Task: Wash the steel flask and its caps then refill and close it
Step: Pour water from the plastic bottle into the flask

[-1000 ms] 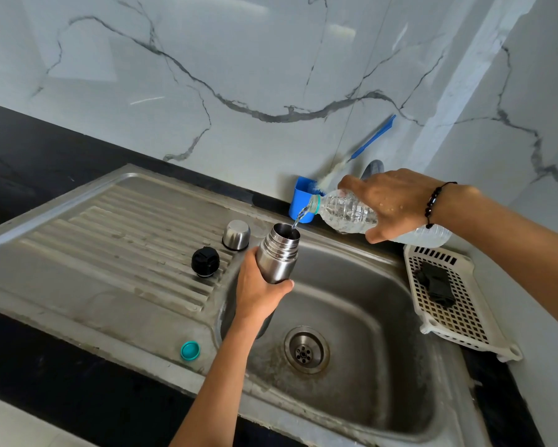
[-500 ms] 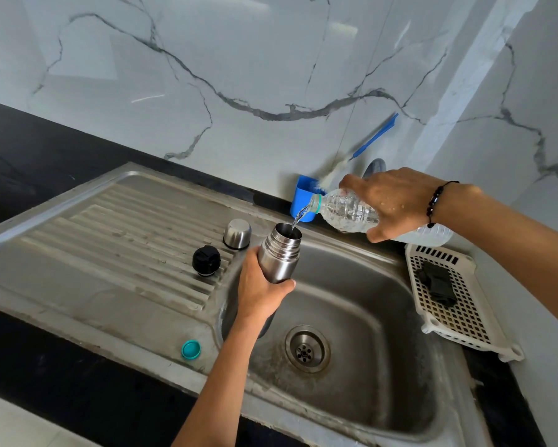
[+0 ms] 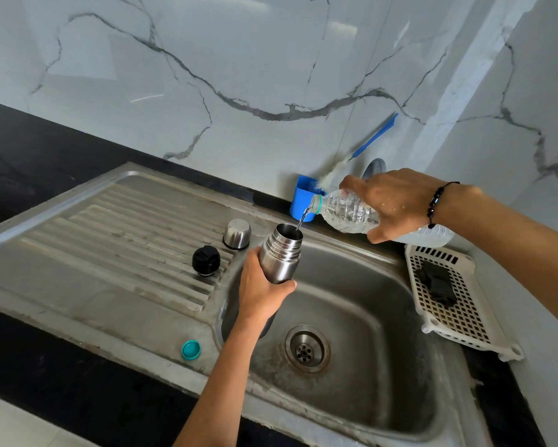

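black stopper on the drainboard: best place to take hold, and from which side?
Take the black stopper by its wide round top, coming straight down from above. It stands upright on the ribbed drainboard, narrow end down, apart from the steel cap, so the sides are free for a grip.

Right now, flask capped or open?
Open. The steel flask has a bare mouth taking water from the plastic bottle; black stopper and steel cap sit on the drainboard.

Steel drainboard [image 3: 77, 240] carries black stopper [image 3: 206, 261], steel cap [image 3: 237, 233], teal lid [image 3: 191, 349].
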The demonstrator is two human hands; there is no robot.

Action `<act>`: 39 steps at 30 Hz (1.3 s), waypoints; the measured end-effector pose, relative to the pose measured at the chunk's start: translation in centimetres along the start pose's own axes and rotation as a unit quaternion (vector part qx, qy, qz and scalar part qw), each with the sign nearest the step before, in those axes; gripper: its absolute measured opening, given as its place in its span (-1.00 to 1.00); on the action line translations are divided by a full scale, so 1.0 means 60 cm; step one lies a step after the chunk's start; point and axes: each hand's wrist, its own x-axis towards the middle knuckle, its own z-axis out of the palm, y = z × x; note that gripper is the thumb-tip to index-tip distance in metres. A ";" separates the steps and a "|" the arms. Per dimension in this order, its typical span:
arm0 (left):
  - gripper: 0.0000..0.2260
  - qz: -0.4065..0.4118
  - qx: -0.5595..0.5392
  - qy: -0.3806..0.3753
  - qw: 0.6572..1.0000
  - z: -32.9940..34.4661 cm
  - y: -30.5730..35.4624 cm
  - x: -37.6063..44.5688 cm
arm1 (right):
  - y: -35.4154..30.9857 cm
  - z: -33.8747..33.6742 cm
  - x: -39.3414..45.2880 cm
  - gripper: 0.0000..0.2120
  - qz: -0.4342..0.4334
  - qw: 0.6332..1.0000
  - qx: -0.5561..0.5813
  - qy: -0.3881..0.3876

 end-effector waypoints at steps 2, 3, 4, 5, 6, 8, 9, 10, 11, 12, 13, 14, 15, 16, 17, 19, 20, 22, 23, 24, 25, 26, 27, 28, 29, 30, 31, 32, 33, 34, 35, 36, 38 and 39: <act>-0.31 0.001 0.000 0.002 1.000 0.000 -0.001 0.000 | -0.001 -0.001 0.000 -0.32 0.002 1.000 0.001 -0.001; -0.31 0.002 0.000 0.004 1.000 0.001 -0.001 0.000 | -0.001 -0.001 0.000 -0.32 0.003 1.000 0.003 -0.002; -0.31 0.002 -0.001 0.007 1.000 0.001 -0.002 0.001 | -0.001 0.000 0.000 -0.32 0.003 1.000 0.005 -0.003; -0.31 0.002 -0.002 0.009 1.000 0.001 -0.002 0.000 | -0.001 0.000 0.000 -0.32 0.004 1.000 0.007 -0.005; -0.31 0.002 -0.003 0.010 1.000 0.001 -0.002 0.000 | 0.000 0.000 0.000 -0.32 0.004 1.000 0.008 -0.006; -0.31 0.001 -0.004 0.009 1.000 0.001 -0.002 0.000 | 0.001 -0.001 -0.001 -0.32 0.005 1.000 0.007 -0.007; -0.31 0.001 -0.005 0.006 1.000 0.001 -0.001 0.000 | 0.001 -0.002 -0.001 -0.32 0.005 1.000 0.006 -0.007; -0.31 0.000 -0.006 0.004 1.000 0.001 -0.001 0.000 | 0.001 -0.002 -0.001 -0.32 0.005 1.000 0.006 -0.006; -0.30 0.000 -0.006 0.002 1.000 0.000 -0.001 0.000 | 0.001 -0.002 -0.001 -0.32 0.005 1.000 0.006 -0.007; -0.30 0.000 -0.006 0.003 1.000 0.000 0.000 0.000 | 0.001 -0.002 -0.001 -0.32 0.004 1.000 0.007 -0.007; -0.30 0.000 -0.006 0.004 1.000 0.000 0.001 0.000 | 0.001 -0.001 -0.001 -0.31 0.004 1.000 0.008 -0.007; -0.30 0.001 -0.006 0.005 1.000 0.000 0.003 -0.001 | 0.001 -0.001 -0.001 -0.31 0.003 1.000 0.009 -0.007; -0.31 0.003 -0.006 0.006 1.000 0.000 0.005 -0.001 | 0.001 -0.001 -0.001 -0.31 0.003 1.000 0.010 -0.007; -0.31 0.005 -0.007 0.007 1.000 0.000 0.006 -0.001 | 0.001 -0.001 -0.001 -0.31 0.003 1.000 0.011 -0.007; -0.31 0.007 -0.006 0.006 1.000 -0.001 0.007 -0.002 | 0.001 -0.002 -0.002 -0.31 0.003 1.000 0.011 -0.006; -0.31 0.008 -0.003 0.005 1.000 -0.002 0.009 -0.002 | 0.001 -0.002 -0.002 -0.32 0.005 1.000 0.012 -0.007; -0.31 0.007 -0.001 0.005 1.000 -0.002 0.009 -0.002 | 0.001 -0.002 -0.002 -0.32 0.005 1.000 0.011 -0.007; -0.31 0.008 0.003 0.006 1.000 -0.002 0.010 -0.002 | 0.001 -0.003 -0.002 -0.32 0.005 1.000 0.007 -0.007; -0.31 0.008 0.005 0.006 1.000 -0.002 0.010 -0.002 | 0.001 -0.003 -0.002 -0.31 0.005 1.000 0.005 -0.007; -0.31 0.008 0.007 0.006 1.000 -0.001 0.010 -0.002 | 0.001 -0.002 -0.002 -0.31 0.005 1.000 0.005 -0.008; -0.31 0.008 0.007 0.006 1.000 -0.002 0.011 -0.002 | 0.001 -0.002 -0.002 -0.30 0.005 1.000 0.005 -0.009; -0.31 0.009 0.007 0.007 1.000 -0.002 0.011 -0.003 | 0.001 -0.002 -0.002 -0.30 0.004 1.000 0.006 -0.010; -0.31 0.010 0.006 0.008 1.000 -0.003 0.012 -0.003 | 0.001 -0.002 -0.002 -0.30 0.004 1.000 0.006 -0.010; -0.31 0.011 0.006 0.010 1.000 -0.003 0.013 -0.004 | 0.001 -0.001 -0.001 -0.30 0.004 1.000 0.005 -0.011; -0.31 0.012 0.005 0.010 1.000 -0.004 0.014 -0.004 | 0.001 -0.001 -0.001 -0.30 0.004 1.000 0.005 -0.012; -0.31 0.012 0.005 0.010 1.000 -0.004 0.015 -0.004 | 0.001 0.000 -0.001 -0.30 0.005 1.000 0.003 -0.012; -0.31 0.013 0.004 0.011 1.000 -0.004 0.015 -0.004 | 0.001 0.000 -0.001 -0.30 0.005 1.000 0.003 -0.011; -0.31 0.014 0.004 0.011 1.000 -0.004 0.015 -0.004 | 0.001 0.000 0.000 -0.30 0.005 1.000 0.002 -0.010; -0.32 0.014 0.005 0.011 1.000 -0.005 0.015 -0.004 | 0.001 0.000 0.000 -0.30 0.004 1.000 0.002 -0.010; -0.32 0.013 0.006 0.011 1.000 -0.005 0.015 -0.003 | 0.001 0.000 0.001 -0.30 0.003 1.000 0.001 -0.010; -0.32 0.013 0.006 0.011 1.000 -0.005 0.015 -0.003 | 0.001 0.001 0.002 -0.30 0.004 1.000 0.000 -0.010; -0.32 0.013 0.007 0.011 1.000 -0.006 0.015 -0.002 | 0.001 0.000 0.003 -0.31 0.004 1.000 0.001 -0.009; -0.31 0.014 0.008 0.012 1.000 -0.006 0.015 -0.002 | 0.001 0.001 0.005 -0.31 0.004 1.000 0.002 -0.007; -0.31 0.013 0.008 0.014 1.000 -0.006 0.015 -0.002 | 0.001 0.001 0.005 -0.31 0.005 1.000 0.001 -0.007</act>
